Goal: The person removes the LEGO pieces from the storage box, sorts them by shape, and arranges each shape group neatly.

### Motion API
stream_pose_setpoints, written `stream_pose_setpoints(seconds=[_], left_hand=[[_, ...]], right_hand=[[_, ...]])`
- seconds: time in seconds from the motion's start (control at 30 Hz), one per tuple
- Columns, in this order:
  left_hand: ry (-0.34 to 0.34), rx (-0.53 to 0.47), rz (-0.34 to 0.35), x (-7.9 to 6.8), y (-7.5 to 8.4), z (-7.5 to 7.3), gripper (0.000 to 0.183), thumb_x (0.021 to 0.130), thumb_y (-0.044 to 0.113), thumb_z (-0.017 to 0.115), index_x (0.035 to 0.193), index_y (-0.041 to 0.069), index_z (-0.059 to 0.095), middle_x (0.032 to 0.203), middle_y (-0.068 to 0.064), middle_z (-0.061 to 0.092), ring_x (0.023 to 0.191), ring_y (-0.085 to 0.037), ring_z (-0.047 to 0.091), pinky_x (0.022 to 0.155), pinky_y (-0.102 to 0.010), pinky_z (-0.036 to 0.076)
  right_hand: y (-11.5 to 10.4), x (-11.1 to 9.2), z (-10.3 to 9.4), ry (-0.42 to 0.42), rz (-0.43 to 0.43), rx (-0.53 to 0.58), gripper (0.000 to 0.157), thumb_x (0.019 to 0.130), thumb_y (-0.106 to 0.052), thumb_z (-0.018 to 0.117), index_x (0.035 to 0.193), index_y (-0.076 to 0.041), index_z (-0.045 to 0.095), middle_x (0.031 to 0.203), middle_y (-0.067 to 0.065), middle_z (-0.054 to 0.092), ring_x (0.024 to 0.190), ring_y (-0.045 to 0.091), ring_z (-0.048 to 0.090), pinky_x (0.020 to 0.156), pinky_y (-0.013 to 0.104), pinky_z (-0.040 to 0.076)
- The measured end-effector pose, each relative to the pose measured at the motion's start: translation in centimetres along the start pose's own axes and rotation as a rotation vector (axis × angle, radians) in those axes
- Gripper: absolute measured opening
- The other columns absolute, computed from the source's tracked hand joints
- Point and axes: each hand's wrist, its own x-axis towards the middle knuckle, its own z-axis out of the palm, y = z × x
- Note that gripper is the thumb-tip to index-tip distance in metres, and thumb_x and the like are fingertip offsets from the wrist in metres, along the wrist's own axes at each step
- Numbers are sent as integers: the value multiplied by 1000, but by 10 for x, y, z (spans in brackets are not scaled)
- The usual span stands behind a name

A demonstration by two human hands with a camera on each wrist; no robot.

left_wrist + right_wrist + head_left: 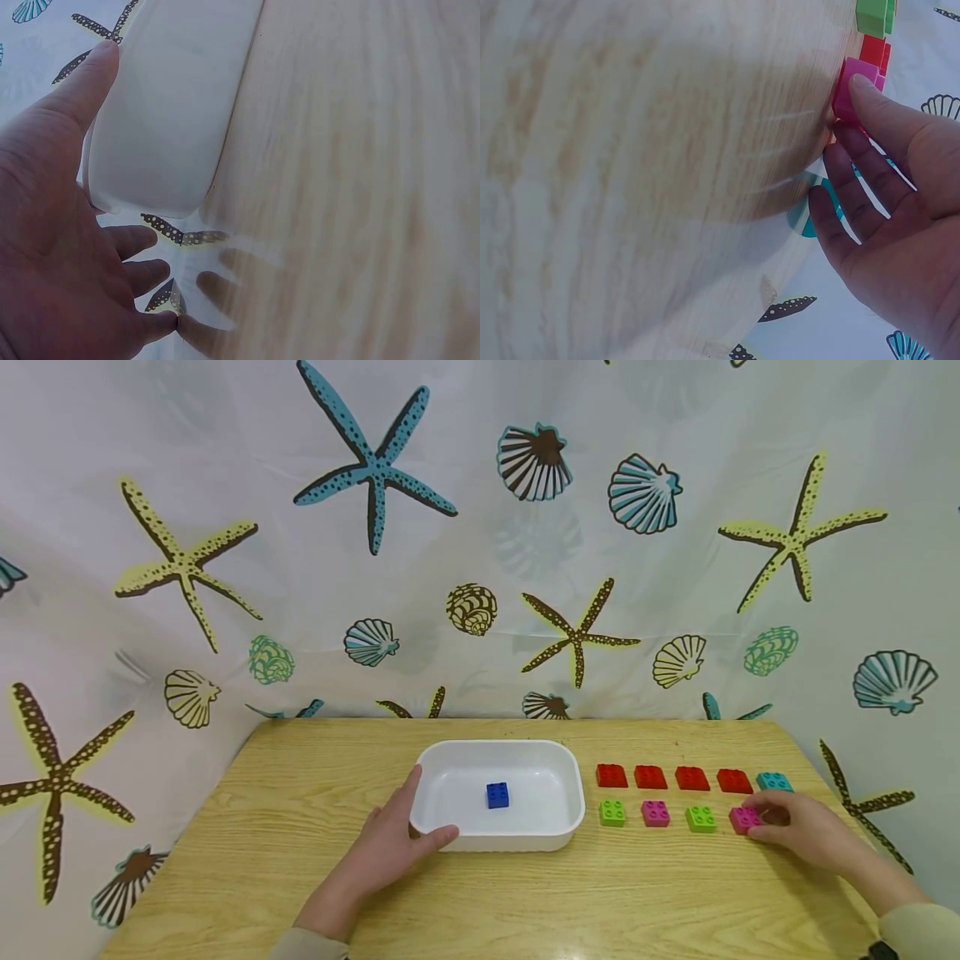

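Observation:
My left hand [391, 833] rests against the left end of a white tray [498, 843], thumb along the front wall and another finger up at the left rim. In the left wrist view its fingers are spread and fairly straight beside the tray [169, 105]. One blue toy brick [497, 795] lies inside the tray. At the right end of the front row, my right hand [813, 833] pinches a pink toy brick [742, 820] low over the table. Its thumb lies on the brick [849, 96] in the right wrist view; the other fingers extend past it.
Right of the tray, the back row has several red bricks [650, 777] and a turquoise brick [775, 782]. In front are two lime green bricks [612, 813] with another pink brick [656, 813] between them. A patterned curtain [465, 677] surrounds the wooden table [570, 902].

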Motion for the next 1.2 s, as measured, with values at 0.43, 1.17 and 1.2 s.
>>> stream_pose_setpoints(seconds=[0.43, 1.17, 1.2], left_hand=[[-11, 1, -18, -1, 0, 0, 121, 99, 64, 77, 178, 6, 5, 179, -25, 22, 164, -48, 25, 129, -73, 4], [-15, -20, -12, -2, 4, -2, 120, 99, 62, 78, 178, 6, 5, 180, -25, 20, 165, -47, 22, 130, -72, 3], [-15, -19, -12, -2, 4, -2, 120, 99, 62, 77, 178, 6, 5, 180, -25, 20, 165, -47, 22, 130, -72, 3]], right_hand=[[3, 0, 5, 19, -11, 9, 45, 98, -24, 88, 129, 4, 73, 117, 13, 74, 105, 31, 69, 90, 48, 59], [-74, 23, -8, 176, -79, -39, 68, 99, -30, 86, 153, 3, 60, 155, 35, 56, 142, 60, 49, 110, 77, 43], [-80, 26, -6, 174, -99, -29, 70, 99, -30, 86, 154, 3, 59, 155, 34, 56, 143, 60, 48, 111, 77, 42]])
